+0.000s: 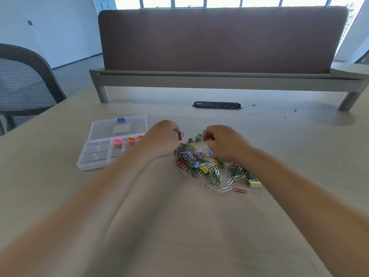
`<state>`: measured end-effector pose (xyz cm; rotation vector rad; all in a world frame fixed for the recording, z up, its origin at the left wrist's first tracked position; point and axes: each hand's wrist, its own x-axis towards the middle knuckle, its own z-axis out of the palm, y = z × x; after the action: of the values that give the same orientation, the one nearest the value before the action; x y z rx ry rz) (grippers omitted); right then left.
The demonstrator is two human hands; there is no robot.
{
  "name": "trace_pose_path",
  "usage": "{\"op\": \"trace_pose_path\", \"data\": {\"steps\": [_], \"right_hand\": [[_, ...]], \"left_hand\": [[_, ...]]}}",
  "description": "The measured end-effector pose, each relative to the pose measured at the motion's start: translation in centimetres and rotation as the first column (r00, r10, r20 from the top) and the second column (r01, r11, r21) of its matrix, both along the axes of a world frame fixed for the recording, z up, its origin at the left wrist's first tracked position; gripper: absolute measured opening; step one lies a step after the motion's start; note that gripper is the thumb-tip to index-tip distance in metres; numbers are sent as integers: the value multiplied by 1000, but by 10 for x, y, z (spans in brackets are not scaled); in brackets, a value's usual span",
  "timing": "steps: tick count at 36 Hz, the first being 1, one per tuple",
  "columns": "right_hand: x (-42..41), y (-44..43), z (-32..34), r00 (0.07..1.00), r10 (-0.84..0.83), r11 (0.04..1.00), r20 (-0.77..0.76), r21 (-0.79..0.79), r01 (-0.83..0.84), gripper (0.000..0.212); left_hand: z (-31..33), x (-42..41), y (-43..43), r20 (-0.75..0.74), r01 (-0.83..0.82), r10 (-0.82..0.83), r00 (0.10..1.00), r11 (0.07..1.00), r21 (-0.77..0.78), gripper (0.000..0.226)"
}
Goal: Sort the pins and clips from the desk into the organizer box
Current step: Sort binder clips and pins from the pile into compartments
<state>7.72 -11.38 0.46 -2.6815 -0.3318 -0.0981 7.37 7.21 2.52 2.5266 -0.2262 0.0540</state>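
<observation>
While my left hand (162, 137) pinches a small metal clip (181, 134) at its fingertips, my right hand (223, 141) curled shut on a blue-grey clip (203, 132), both over the clip pile (201, 163), organizer box (99, 156) open at left, lid sticker (121, 128) unreadable.

Both hands' fingertips curl out of sight; the left hand (161, 137) covers the organizer box (111, 144) right end, and the chair (22, 80) is cut off

Left hand (161, 137) and right hand (223, 142) both curled, fingertips pinched, forearms outstretched
</observation>
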Motion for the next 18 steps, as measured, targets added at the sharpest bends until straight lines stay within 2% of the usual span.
{"op": "trace_pose_path", "data": {"steps": [12, 18], "right_hand": [[-29, -24, 13, 997, -72, 997, -25, -43, 71, 26], [-64, -51, 23, 985, -137, 983, -102, -136, 123, 13]], "left_hand": [[-4, -20, -39, 36, 133, -138, 990, 986, 101, 14], [0, -43, -62, 69, 224, -235, 970, 965, 138, 16]]}}
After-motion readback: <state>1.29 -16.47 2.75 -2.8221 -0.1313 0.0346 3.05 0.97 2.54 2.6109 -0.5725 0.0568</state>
